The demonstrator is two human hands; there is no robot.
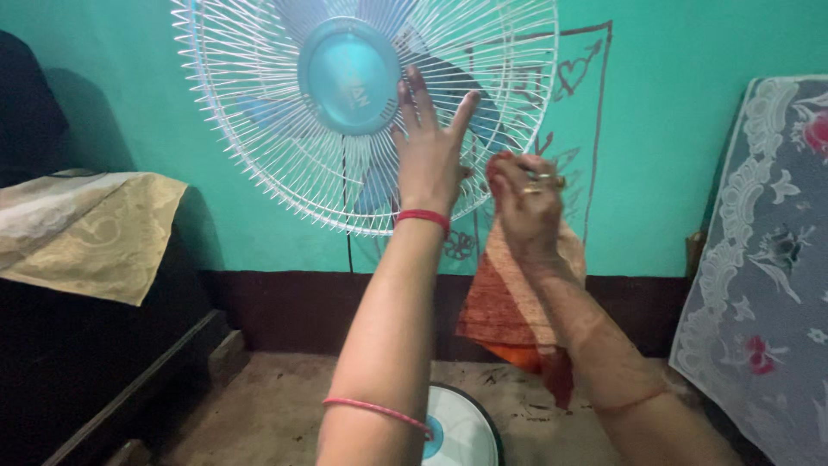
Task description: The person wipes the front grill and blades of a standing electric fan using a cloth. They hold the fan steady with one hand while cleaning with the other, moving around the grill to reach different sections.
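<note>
A standing fan with a white wire grille [259, 129] and a blue centre cap [349, 76] faces me in front of a green wall. My left hand [427, 147] lies flat against the grille beside the cap, fingers spread and pointing up. My right hand [528, 203] is closed on an orange and red cloth [504, 306] at the grille's lower right edge; the cloth hangs down below the hand. The fan's round white and black base [461, 427] shows on the floor between my forearms.
A dark piece of furniture covered with a beige patterned cloth [86, 229] stands at the left. A grey flowered cloth [763, 285] hangs at the right. The green wall [673, 129] carries dark drawn lines, and the floor [267, 406] is bare concrete.
</note>
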